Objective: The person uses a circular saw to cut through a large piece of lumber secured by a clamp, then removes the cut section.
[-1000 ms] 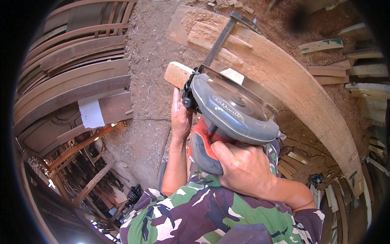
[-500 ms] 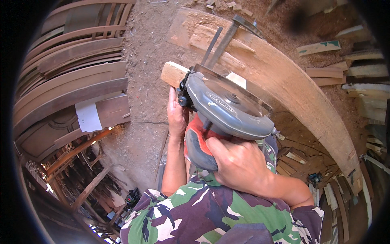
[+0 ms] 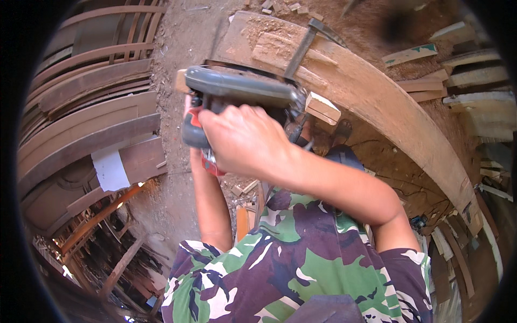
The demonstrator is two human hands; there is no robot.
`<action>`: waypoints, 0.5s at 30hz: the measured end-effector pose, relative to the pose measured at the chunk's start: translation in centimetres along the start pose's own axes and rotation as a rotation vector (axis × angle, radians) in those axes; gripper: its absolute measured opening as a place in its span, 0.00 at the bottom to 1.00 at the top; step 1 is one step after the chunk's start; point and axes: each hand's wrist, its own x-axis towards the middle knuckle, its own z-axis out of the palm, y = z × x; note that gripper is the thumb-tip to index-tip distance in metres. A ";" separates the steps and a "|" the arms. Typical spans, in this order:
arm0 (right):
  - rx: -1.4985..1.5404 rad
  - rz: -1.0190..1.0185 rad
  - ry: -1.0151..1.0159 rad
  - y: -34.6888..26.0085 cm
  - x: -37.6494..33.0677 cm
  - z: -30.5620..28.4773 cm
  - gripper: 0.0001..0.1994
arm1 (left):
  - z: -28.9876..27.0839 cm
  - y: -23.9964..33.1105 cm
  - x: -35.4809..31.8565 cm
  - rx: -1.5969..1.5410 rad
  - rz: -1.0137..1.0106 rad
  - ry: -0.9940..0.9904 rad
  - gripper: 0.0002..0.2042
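Observation:
My right hand (image 3: pixel 242 141) is closed around the handle of a grey circular saw (image 3: pixel 242 90) with a red-orange grip (image 3: pixel 207 161), held up in front of me and seen edge-on. My left forearm (image 3: pixel 209 199) rises behind the saw. Only a sliver of my left hand (image 3: pixel 188 105) shows at the saw's left end, next to a pale wooden block end (image 3: pixel 181 81), and its grip is hidden. A cut wooden block (image 3: pixel 322 107) sits just right of the saw on a large curved wooden beam (image 3: pixel 393 110).
A metal bar clamp (image 3: pixel 301 46) lies across the top of the beam. Curved wooden frames (image 3: pixel 86 107) are stacked at left with a white sheet (image 3: pixel 109 169) on them. Timber offcuts (image 3: pixel 468 75) lie at right. Sawdust-covered ground (image 3: pixel 183 48) runs between.
The saw has turned from showing its round guard to edge-on and shifted left. My right hand has moved up and left with it, now covering the handle.

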 end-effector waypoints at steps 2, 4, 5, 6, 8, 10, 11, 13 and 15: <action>-0.049 -0.061 -0.061 0.1 1.1 0.7 0.11 | -1.8 1.4 0.2 0.036 0.061 0.001 0.37; -0.086 -0.094 -0.048 -1.3 0.0 1.4 0.14 | -2.9 2.3 -0.5 0.064 0.117 -0.017 0.37; -0.099 -0.099 -0.046 -2.2 -1.0 2.1 0.15 | -3.3 2.2 -1.3 0.080 0.130 -0.037 0.38; -0.104 -0.094 -0.059 -3.0 -2.1 2.3 0.17 | -3.6 2.1 -2.5 0.097 0.148 -0.059 0.38; -0.117 -0.100 -0.085 -4.3 -5.4 2.0 0.19 | -3.4 1.6 -6.0 0.047 0.128 -0.051 0.38; -0.165 -0.113 -0.206 -5.2 -8.6 1.1 0.19 | -2.1 0.8 -9.8 -0.202 0.009 0.046 0.39; -0.187 -0.103 -0.236 -5.8 -10.4 0.9 0.18 | -1.3 0.5 -11.8 -0.365 -0.052 0.126 0.39; -0.248 -0.096 -0.284 -7.4 -14.0 0.5 0.17 | -1.3 -1.2 -15.0 -0.381 -0.151 0.126 0.37; -0.286 -0.077 -0.296 -9.1 -17.5 0.7 0.16 | -3.1 -4.7 -18.0 -0.112 -0.093 0.034 0.35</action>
